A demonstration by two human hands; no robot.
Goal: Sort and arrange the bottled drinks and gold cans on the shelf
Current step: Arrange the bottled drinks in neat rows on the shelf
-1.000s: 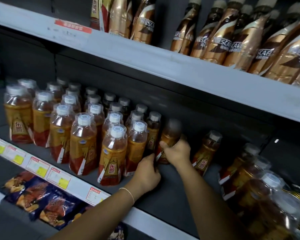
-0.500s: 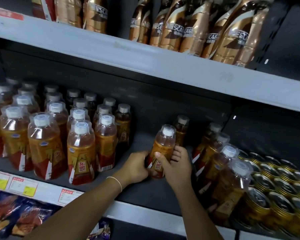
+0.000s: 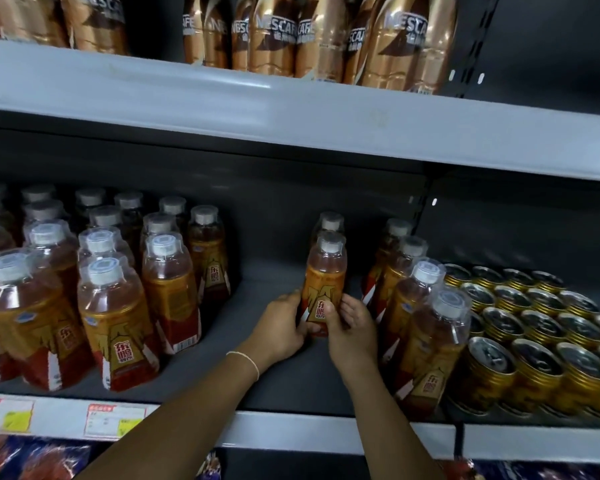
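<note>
An amber drink bottle (image 3: pixel 325 271) with an orange and red label stands upright on the grey middle shelf (image 3: pixel 257 382), in the gap between two groups. My left hand (image 3: pixel 279 327) grips its lower left side and my right hand (image 3: pixel 350 332) grips its lower right side, thumb across the label. Another bottle (image 3: pixel 330 221) stands right behind it. A block of several like bottles (image 3: pixel 115 306) fills the shelf's left part. A single row of bottles (image 3: pixel 426 327) runs front to back on the right, beside several gold cans (image 3: pixel 537 344).
The upper shelf (image 3: pixel 291 109) carries several bronze Nescafe bottles (image 3: pixel 274 32) and overhangs the work area. Price tags (image 3: pixel 115 420) line the shelf's front edge. Snack packets (image 3: pixel 32 459) lie on the level below. A bare strip of shelf lies either side of the held bottle.
The view has shifted right and come closer. Both hands have stayed on the bottle, which has moved slightly back toward the bottle behind it.
</note>
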